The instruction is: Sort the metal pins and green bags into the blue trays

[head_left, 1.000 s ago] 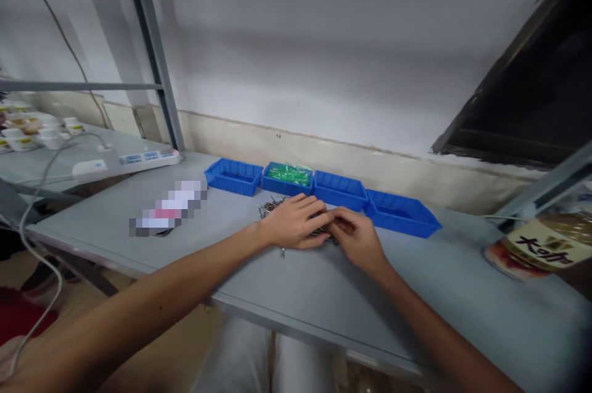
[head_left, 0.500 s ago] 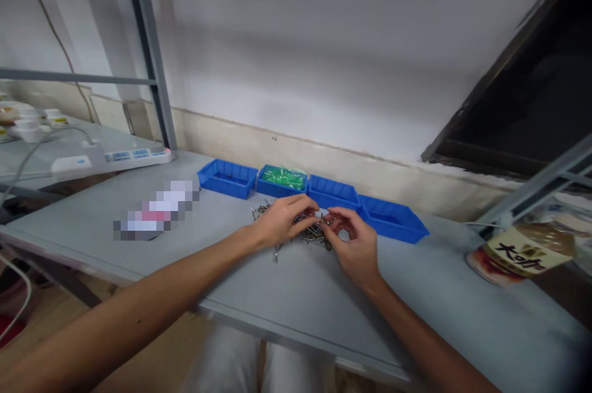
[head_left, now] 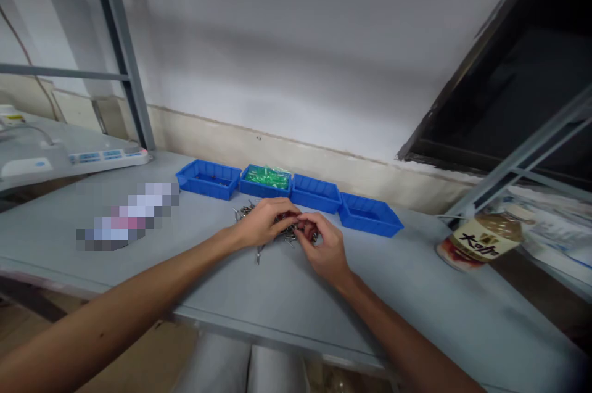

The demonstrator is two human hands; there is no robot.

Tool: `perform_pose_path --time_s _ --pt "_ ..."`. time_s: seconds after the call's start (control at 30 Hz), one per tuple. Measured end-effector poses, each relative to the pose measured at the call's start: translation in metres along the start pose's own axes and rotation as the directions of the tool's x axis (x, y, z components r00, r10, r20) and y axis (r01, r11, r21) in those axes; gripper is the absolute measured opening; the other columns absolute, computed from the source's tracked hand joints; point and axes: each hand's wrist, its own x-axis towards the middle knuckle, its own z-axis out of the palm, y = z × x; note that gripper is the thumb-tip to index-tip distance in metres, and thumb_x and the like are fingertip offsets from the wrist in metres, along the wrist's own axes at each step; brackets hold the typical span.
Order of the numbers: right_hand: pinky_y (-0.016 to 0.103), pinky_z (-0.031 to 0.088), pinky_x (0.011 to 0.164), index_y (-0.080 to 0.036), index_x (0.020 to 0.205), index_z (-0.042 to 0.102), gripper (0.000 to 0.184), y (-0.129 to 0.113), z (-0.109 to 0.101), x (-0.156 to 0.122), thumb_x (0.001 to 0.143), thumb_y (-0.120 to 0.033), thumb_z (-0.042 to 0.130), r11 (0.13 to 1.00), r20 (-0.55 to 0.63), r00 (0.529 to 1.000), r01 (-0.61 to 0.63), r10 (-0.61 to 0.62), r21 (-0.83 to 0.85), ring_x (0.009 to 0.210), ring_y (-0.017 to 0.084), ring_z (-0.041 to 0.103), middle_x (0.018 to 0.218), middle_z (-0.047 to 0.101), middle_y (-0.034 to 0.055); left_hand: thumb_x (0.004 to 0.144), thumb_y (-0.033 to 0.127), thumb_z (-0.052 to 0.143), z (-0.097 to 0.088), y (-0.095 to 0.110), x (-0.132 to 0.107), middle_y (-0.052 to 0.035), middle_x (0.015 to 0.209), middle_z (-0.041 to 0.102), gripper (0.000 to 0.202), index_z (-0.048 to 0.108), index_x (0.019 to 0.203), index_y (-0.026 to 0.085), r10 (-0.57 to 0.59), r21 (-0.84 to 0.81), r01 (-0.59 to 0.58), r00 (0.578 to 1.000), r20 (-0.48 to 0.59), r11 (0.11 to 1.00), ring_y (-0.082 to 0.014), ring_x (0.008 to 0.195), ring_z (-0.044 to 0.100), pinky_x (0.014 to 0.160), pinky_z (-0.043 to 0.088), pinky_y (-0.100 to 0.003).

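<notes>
A heap of small metal screws (head_left: 252, 215) lies on the grey table (head_left: 287, 294), just in front of a row of blue bins. My left hand (head_left: 261, 224) rests on the heap with its fingers curled into the screws. My right hand (head_left: 324, 245) meets it from the right, fingers bent and pinched among the same screws. What each hand grips is too small to make out. The second blue bin (head_left: 265, 181) holds green parts; the first bin (head_left: 208, 178), third bin (head_left: 317, 193) and fourth bin (head_left: 370, 216) look nearly empty.
A brown bottle (head_left: 481, 239) lies on its side at the right by a metal frame post. A blurred-out object (head_left: 127, 217) lies on the table at the left. A white power strip (head_left: 108, 157) sits on the neighbouring table. A wall runs close behind the bins.
The view has swung to the right, so everything sits further left in the frame. My right hand's fingers, apart half a second ago, have curled back onto the screws beside my left hand.
</notes>
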Motion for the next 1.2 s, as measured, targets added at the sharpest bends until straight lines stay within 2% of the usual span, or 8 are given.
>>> perform_pose_path --time_s 0.3,0.43,0.63,0.73,0.83,0.97,1.13,1.2 --pt "0.026 0.048 0.062 -0.021 0.103 0.057 0.023 0.0 -0.005 0.001 0.086 -0.006 0.054 0.971 0.066 0.974 0.223 -0.218 -0.082 0.068 0.012 0.054 0.088 0.06 0.0042 0.093 0.021 0.05 -0.005 0.002 0.001 -0.0026 0.085 0.065 0.014 0.064 0.091 0.017 -0.01 -0.007 0.011 0.996 0.083 1.0 -0.0139 0.08 0.057 0.074 0.043 -0.024" --pt "0.026 0.049 0.064 -0.022 0.103 0.057 0.025 -0.003 -0.005 0.001 0.085 -0.005 0.055 0.958 0.051 0.963 0.268 -0.264 -0.102 0.075 0.014 0.058 0.093 0.062 0.0058 0.092 0.023 0.05 -0.008 0.006 0.002 0.0004 0.075 0.063 0.015 0.062 0.086 0.017 -0.125 -0.08 0.134 0.986 0.113 0.988 -0.0113 0.066 0.054 0.062 0.041 -0.022" --pt "0.026 0.046 0.06 -0.019 0.084 0.06 0.014 -0.004 -0.021 0.011 0.081 -0.005 0.06 0.965 -0.057 0.976 0.2 -0.212 -0.17 0.063 0.012 0.052 0.073 0.06 0.0012 0.09 0.026 0.053 -0.046 -0.017 0.005 -0.0011 0.077 0.064 0.014 0.061 0.083 0.016 -0.209 -0.033 0.207 0.956 -0.207 0.978 -0.0123 0.069 0.055 0.065 0.043 -0.025" --pt "0.027 0.046 0.061 -0.019 0.083 0.06 0.015 -0.002 -0.032 0.016 0.08 -0.004 0.06 0.939 -0.067 0.958 0.259 -0.28 -0.226 0.063 0.013 0.053 0.071 0.06 0.0009 0.089 0.026 0.054 -0.072 -0.04 0.004 -0.0018 0.076 0.064 0.013 0.061 0.083 0.017 -0.254 0.012 0.293 0.849 -0.464 0.956 -0.0125 0.068 0.055 0.063 0.042 -0.024" --pt "0.026 0.045 0.059 -0.019 0.083 0.061 0.016 0.0 -0.036 0.018 0.079 -0.003 0.061 0.915 -0.065 0.941 0.304 -0.332 -0.265 0.061 0.012 0.052 0.068 0.059 0.0 0.09 0.029 0.051 -0.088 -0.06 0.002 -0.0024 0.076 0.06 0.016 0.059 0.083 0.017 -0.273 -0.03 0.351 0.67 -0.69 0.936 -0.0132 0.069 0.054 0.058 0.041 -0.023" --pt "0.025 0.044 0.057 -0.018 0.082 0.061 0.014 0.002 -0.033 0.017 0.08 -0.005 0.06 0.913 -0.057 0.943 0.302 -0.329 -0.272 0.058 0.01 0.051 0.066 0.059 -0.001 0.09 0.029 0.052 -0.095 -0.078 -0.003 -0.0048 0.085 0.062 0.015 0.061 0.093 0.018 -0.239 0.067 0.447 0.592 -0.77 0.892 -0.0166 0.079 0.056 0.07 0.045 -0.028" --pt "0.026 0.045 0.059 -0.018 0.082 0.062 0.014 -0.002 -0.033 0.016 0.081 -0.005 0.059 0.896 -0.047 0.929 0.339 -0.367 -0.288 0.059 0.011 0.052 0.068 0.062 0.0001 0.096 0.033 0.04 -0.101 -0.089 -0.008 -0.0118 0.112 0.057 0.034 0.045 0.123 0.014 -0.34 -0.144 0.473 0.36 -0.869 0.869 -0.0196 0.098 0.055 0.088 0.043 -0.034" --pt "0.027 0.045 0.061 -0.018 0.081 0.062 0.013 -0.002 -0.034 0.017 0.081 -0.005 0.059 0.898 -0.053 0.929 0.337 -0.366 -0.284 0.06 0.011 0.052 0.069 0.063 0.0004 0.096 0.033 0.037 -0.1 -0.086 -0.008 -0.0105 0.107 0.057 0.03 0.047 0.116 0.013 -0.323 -0.114 0.479 0.382 -0.866 0.871 -0.0187 0.095 0.054 0.086 0.042 -0.033"
